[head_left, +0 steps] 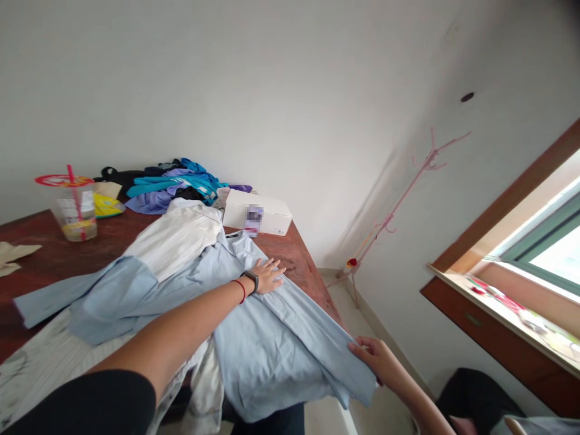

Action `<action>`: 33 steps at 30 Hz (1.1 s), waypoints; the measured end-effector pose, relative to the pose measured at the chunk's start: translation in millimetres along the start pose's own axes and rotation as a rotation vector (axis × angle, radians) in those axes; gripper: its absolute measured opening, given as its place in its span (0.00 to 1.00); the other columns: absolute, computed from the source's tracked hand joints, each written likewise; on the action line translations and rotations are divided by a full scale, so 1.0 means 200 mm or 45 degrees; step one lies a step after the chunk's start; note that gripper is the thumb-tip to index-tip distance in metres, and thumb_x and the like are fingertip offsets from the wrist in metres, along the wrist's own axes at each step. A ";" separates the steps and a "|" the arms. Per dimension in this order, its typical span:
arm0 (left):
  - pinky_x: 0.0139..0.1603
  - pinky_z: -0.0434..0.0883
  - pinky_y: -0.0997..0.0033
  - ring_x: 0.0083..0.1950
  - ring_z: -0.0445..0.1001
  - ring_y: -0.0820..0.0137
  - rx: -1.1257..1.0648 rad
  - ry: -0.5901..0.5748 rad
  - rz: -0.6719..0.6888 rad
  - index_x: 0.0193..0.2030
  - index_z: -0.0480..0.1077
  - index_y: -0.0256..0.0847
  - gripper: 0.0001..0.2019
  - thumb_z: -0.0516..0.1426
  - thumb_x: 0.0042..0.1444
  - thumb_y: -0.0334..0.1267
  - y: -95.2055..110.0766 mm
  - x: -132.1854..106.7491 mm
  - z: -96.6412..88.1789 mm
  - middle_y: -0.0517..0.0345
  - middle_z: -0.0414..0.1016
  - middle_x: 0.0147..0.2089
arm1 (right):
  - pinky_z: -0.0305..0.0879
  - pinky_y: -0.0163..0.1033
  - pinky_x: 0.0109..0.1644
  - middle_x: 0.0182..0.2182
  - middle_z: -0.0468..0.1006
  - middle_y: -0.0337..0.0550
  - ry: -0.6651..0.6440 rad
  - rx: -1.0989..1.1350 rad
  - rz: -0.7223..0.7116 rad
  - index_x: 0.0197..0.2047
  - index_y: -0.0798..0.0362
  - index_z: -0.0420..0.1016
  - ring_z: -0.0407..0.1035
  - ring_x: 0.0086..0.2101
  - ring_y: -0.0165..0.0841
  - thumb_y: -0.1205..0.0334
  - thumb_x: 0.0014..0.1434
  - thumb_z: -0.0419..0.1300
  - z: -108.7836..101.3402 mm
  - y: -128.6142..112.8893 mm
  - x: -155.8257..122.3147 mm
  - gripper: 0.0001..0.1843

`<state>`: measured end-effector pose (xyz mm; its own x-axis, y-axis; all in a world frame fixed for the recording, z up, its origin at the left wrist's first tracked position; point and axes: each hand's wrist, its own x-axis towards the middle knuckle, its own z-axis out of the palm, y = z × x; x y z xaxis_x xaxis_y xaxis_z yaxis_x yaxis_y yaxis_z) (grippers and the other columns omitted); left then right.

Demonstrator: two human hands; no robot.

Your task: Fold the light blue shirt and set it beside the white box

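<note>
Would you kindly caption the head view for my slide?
Left hand flat on a light blue shirt spread over a wooden table; right hand grips its hem.

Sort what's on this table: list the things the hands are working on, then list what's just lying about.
In hand:
- light blue shirt, spread over the table edge
- left hand, pressed flat on the shirt
- right hand, holding the shirt's lower edge

Lying about:
- white box
- plastic cup with red straw
- heap of blue and purple clothes
- white striped garment
- pink coat stand
</note>
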<state>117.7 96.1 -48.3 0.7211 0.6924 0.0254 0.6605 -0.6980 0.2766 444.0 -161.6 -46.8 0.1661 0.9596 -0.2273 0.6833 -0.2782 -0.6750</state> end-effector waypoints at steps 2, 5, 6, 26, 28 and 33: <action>0.73 0.36 0.34 0.79 0.40 0.50 -0.005 -0.004 -0.003 0.76 0.52 0.48 0.33 0.44 0.68 0.58 0.00 0.00 -0.01 0.50 0.41 0.79 | 0.52 0.33 0.18 0.17 0.68 0.35 -0.001 -0.010 0.015 0.34 0.54 0.74 0.59 0.16 0.29 0.31 0.56 0.55 0.01 0.01 -0.02 0.31; 0.73 0.37 0.36 0.79 0.41 0.51 -0.022 0.014 -0.030 0.75 0.54 0.51 0.32 0.46 0.68 0.58 0.02 -0.01 -0.03 0.52 0.43 0.79 | 0.56 0.35 0.22 0.19 0.69 0.36 0.066 -0.095 -0.039 0.30 0.51 0.70 0.64 0.19 0.32 0.33 0.56 0.55 0.02 0.01 -0.02 0.27; 0.73 0.39 0.36 0.79 0.42 0.51 -0.028 0.024 -0.052 0.75 0.55 0.51 0.32 0.46 0.68 0.58 0.03 -0.01 -0.03 0.52 0.44 0.79 | 0.57 0.35 0.24 0.19 0.69 0.36 0.113 -0.162 -0.070 0.28 0.51 0.69 0.66 0.21 0.32 0.34 0.56 0.55 0.01 0.01 -0.02 0.26; 0.74 0.43 0.39 0.79 0.39 0.47 0.001 -0.129 -0.171 0.75 0.57 0.51 0.31 0.51 0.67 0.54 0.06 -0.76 -0.22 0.49 0.41 0.79 | 0.53 0.50 0.72 0.71 0.59 0.43 0.157 -0.636 -0.557 0.70 0.42 0.65 0.53 0.70 0.45 0.41 0.69 0.50 0.25 -0.42 -0.02 0.31; 0.74 0.43 0.38 0.79 0.39 0.47 -0.018 -0.117 -0.176 0.74 0.59 0.50 0.32 0.53 0.66 0.55 0.07 -0.84 -0.23 0.49 0.43 0.78 | 0.47 0.56 0.74 0.74 0.50 0.40 0.024 -0.705 -0.510 0.74 0.40 0.56 0.44 0.72 0.47 0.39 0.68 0.48 0.32 -0.44 0.01 0.35; 0.76 0.44 0.45 0.79 0.39 0.53 -0.088 -0.015 -0.203 0.69 0.66 0.53 0.28 0.53 0.64 0.56 0.04 -1.07 -0.27 0.56 0.47 0.78 | 0.40 0.62 0.74 0.75 0.40 0.35 0.005 -0.853 -0.436 0.76 0.34 0.43 0.33 0.73 0.48 0.36 0.69 0.45 0.43 -0.40 0.06 0.36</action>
<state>-43.1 -47.8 0.7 0.6111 0.7908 -0.0349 0.7509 -0.5652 0.3415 330.1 -131.9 -56.0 -0.1322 0.9881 -0.0781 0.9834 0.1209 -0.1356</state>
